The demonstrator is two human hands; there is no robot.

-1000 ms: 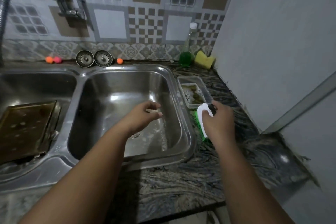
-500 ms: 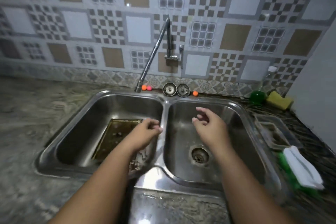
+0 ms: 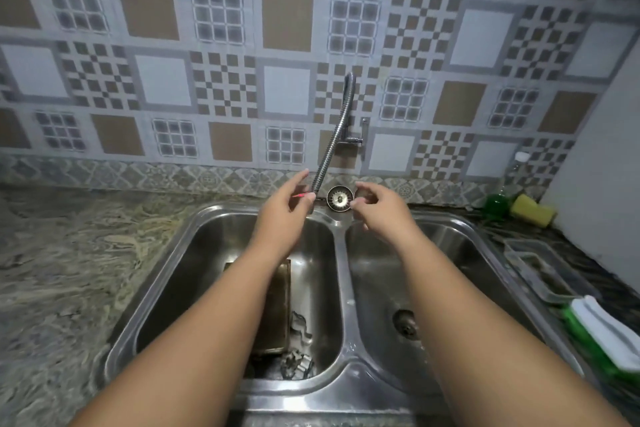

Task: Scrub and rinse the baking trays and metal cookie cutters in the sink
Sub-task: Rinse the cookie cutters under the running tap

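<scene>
A dark, dirty baking tray (image 3: 277, 302) lies in the left basin of the steel double sink (image 3: 341, 288), largely hidden under my left forearm. Metal cookie cutters (image 3: 298, 362) lie beside it at the basin's near right corner. My left hand (image 3: 285, 215) is raised at the back rim, its index finger and thumb spread close to the lower end of the flexible faucet hose (image 3: 332, 146). My right hand (image 3: 379, 210) hovers just right of it with fingers loosely curled and nothing in them.
A round sink strainer (image 3: 340, 198) leans at the back rim between my hands. On the right counter sit a clear plastic container (image 3: 540, 270), a white-handled green brush (image 3: 606, 333), a green soap bottle (image 3: 497, 203) and a yellow sponge (image 3: 533, 210). The right basin's drain (image 3: 405, 322) is uncovered.
My right hand left the brush on the right counter. Both hands then rose from over the basins to the faucet's end at the back rim, and the view swung left and up.
</scene>
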